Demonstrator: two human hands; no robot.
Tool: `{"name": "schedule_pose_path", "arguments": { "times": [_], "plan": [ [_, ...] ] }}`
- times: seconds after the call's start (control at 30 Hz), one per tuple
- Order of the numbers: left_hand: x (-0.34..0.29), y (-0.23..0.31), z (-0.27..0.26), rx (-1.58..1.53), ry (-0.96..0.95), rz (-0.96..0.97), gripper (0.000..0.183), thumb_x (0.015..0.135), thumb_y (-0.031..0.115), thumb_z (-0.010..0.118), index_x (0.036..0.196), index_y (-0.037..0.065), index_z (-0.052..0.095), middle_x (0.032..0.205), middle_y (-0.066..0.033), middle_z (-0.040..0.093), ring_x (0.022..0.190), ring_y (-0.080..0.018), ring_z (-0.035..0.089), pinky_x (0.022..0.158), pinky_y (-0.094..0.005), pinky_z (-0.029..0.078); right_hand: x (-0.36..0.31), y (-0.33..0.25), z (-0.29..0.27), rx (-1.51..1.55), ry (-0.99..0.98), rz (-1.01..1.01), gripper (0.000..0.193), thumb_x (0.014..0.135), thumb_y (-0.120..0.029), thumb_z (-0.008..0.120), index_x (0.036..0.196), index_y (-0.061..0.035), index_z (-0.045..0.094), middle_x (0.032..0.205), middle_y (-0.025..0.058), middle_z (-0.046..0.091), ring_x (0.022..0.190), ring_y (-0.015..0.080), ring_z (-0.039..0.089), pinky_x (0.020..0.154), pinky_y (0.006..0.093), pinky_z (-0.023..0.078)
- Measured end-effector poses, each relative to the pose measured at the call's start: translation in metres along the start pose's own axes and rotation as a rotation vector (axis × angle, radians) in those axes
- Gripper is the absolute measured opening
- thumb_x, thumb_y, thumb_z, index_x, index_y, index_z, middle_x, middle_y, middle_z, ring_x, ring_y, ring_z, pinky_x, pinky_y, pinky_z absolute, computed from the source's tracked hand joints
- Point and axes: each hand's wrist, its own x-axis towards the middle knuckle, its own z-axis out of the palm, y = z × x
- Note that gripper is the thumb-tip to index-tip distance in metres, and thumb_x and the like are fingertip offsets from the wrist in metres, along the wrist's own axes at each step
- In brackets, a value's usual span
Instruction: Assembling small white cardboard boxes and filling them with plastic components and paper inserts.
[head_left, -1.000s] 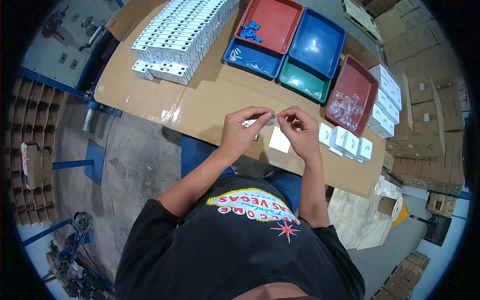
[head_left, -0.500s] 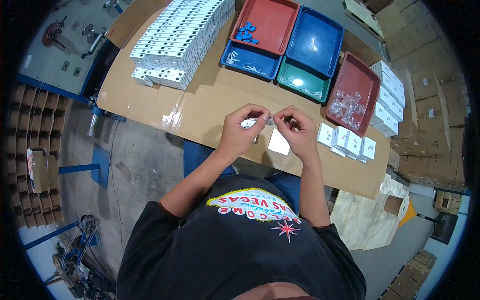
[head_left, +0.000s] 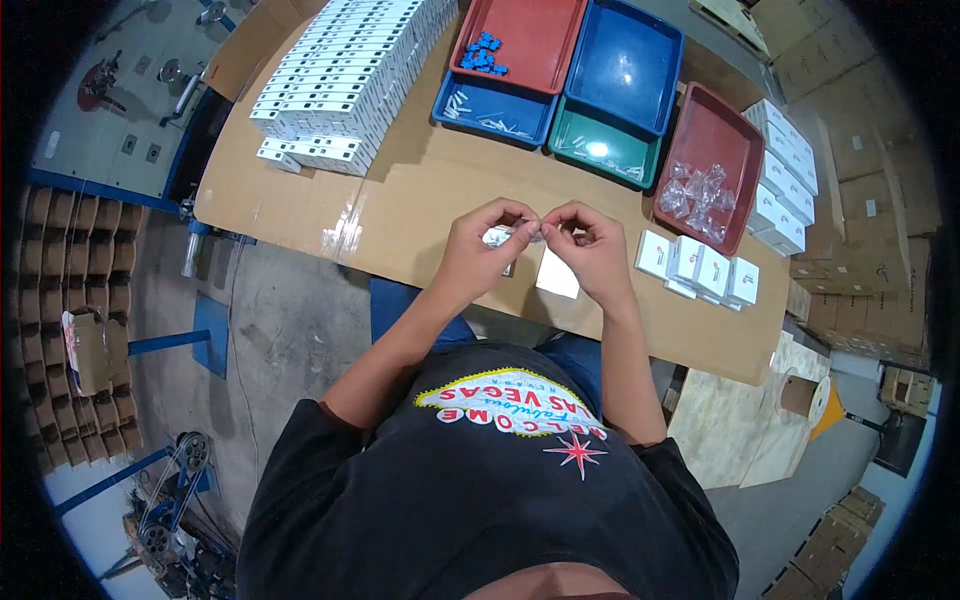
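My left hand (head_left: 482, 252) and my right hand (head_left: 594, 252) meet over the near part of the cardboard-covered table (head_left: 420, 215). Thumbs and forefingers of both pinch a small clear plastic bag (head_left: 537, 235), mostly covered by the fingers, so its contents cannot be made out. Beneath the hands, near the table's front edge, lies a flat white box (head_left: 556, 276). Something whitish and shiny (head_left: 495, 236) shows partly behind my left fingers; its kind is unclear.
Beyond my hands are a red tray (head_left: 520, 30) with blue parts, blue trays (head_left: 625, 65), a green tray (head_left: 600, 150) and a dark red tray (head_left: 715, 130) of clear bags. White boxes (head_left: 700, 268) sit at right, more (head_left: 780, 180) behind. Stacked white boxes (head_left: 340, 80) rise far left.
Both hands stay together, pinching the clear bag, with the right fingers drawn slightly closer to the left. The whole view has shifted and turned a little.
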Motion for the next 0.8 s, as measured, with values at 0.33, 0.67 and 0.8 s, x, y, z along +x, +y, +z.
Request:
{"name": "schedule_pose_path", "arguments": {
  "times": [0.33,0.67,0.8],
  "plan": [
    [0.008,-0.034,-0.027,0.167,-0.097,-0.011,0.036,0.099,0.013,0.072,0.132,0.003,0.063,0.118,-0.0107,0.072,0.103,-0.0189,0.070,0.092,-0.0336,0.055,0.012,0.051,0.014,0.131,-0.002,0.221,0.012,0.096,-0.008,0.073,0.102,0.0012,0.070,0.086,0.0008,0.068,0.077,0.0071,0.063,0.067,0.0233,0.056],
    [-0.037,-0.094,-0.095,0.426,-0.009,-0.221,0.046,0.096,0.017,0.072,0.139,0.007,0.059,0.126,-0.0095,0.071,0.100,-0.0207,0.071,0.087,-0.0377,0.056,0.009,0.115,0.035,0.142,-0.029,0.278,0.015,0.098,0.000,0.064,0.112,0.0009,0.068,0.090,0.0055,0.070,0.083,0.0125,0.071,0.071,0.0267,0.060],
    [-0.041,-0.109,-0.080,0.433,0.013,-0.138,0.043,0.091,0.015,0.077,0.132,0.006,0.066,0.119,-0.0115,0.072,0.096,-0.0228,0.072,0.081,-0.0356,0.058,0.016,0.140,0.047,0.027,-0.114,0.260,0.015,0.097,0.002,0.061,0.108,0.0008,0.071,0.092,0.0064,0.071,0.082,0.0126,0.070,0.074,0.0263,0.057]
  ]
}}
